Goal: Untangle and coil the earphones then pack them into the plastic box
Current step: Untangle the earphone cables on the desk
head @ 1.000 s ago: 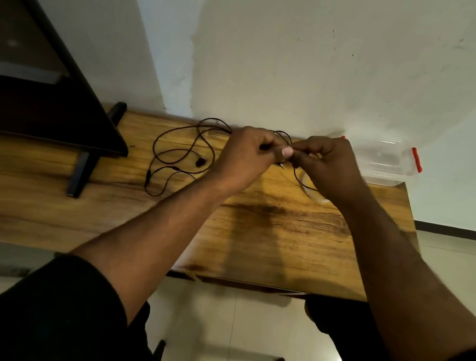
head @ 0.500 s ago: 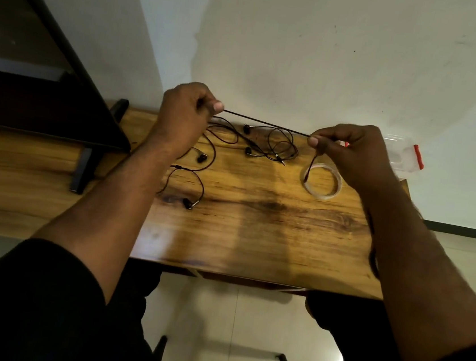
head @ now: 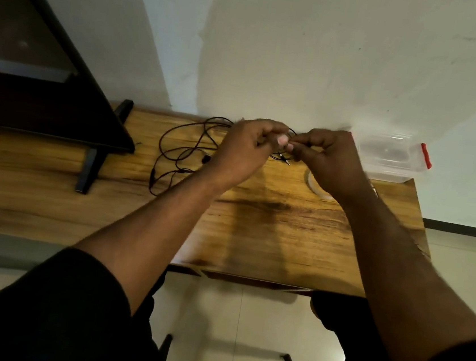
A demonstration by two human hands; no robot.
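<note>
The earphones (head: 186,150) lay as a loose black tangle on the far part of the wooden table (head: 269,231), most of the cable sprawled in open loops to the left of the hands and one strand running up into them. The left hand (head: 243,151) and the right hand (head: 328,161) met fingertip to fingertip just above the tabletop, each curled nearly closed in a pinch on the thin cable, though the exact contact was partly hidden and blurred. The metal jack plug (head: 286,159) hung just below the pinch, its tip pointing down and to the right. The cable looked very light, limp and springy, so it would probably hold no shape unaided and kink if pulled hard; the sensible hold was on the cord close to the plug or an earbud (head: 205,158), drawing gently. The tangle had no single axis, though its spread ran roughly left to right. The clear plastic box (head: 390,160), red-latched, stood at the table's far right corner, apart from the cable.
</note>
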